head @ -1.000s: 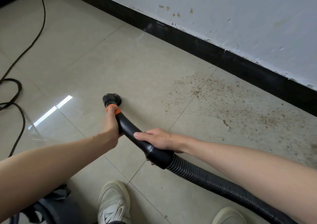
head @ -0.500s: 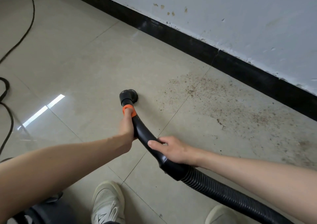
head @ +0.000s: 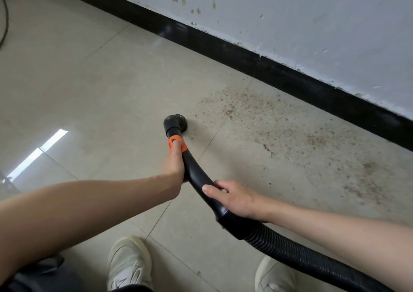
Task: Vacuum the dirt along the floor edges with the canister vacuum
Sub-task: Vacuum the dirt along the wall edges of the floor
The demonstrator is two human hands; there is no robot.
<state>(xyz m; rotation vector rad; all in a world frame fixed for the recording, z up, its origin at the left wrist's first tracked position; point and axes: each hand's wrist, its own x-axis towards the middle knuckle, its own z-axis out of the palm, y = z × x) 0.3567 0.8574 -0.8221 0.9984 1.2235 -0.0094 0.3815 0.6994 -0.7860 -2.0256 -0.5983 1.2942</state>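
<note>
Left hand wrapped round curved black wand just below orange collar. Right hand clasps wand near ribbed hose. Round nozzle on floor tile. Dirt patch lies right of nozzle, stretching along black baseboard; left hand nearer.

Hose and both shoes cut off at bottom edge (canister unseen).

The tiled floor carries brown dirt beside the black baseboard, the vacuum nozzle just short of it.
</note>
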